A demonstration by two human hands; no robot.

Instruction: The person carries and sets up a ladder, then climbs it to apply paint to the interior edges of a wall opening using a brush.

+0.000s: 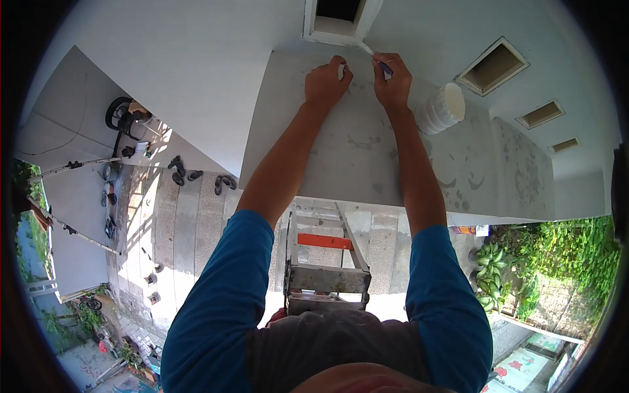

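My right hand (393,82) is closed around a thin paintbrush (385,67) with a dark blue-purple handle. Its pale tip meets the lower right corner of a white frame (321,36) around a dark square opening in the wall. To the left, my left hand (325,85) is held with curled fingers, thumb and forefinger close together, over the grey ledge (354,144). A pale patch shows between those fingers, and I cannot make out whether it is an object. A white plastic tub (442,111) stands on the ledge, right of my right hand.
Below me stands a ladder (327,278) with an orange-red bar. The ledge's front edge drops to a paved floor (183,216) with several sandals. More framed openings (493,67) run along the wall at right. Plants (570,262) grow at lower right.
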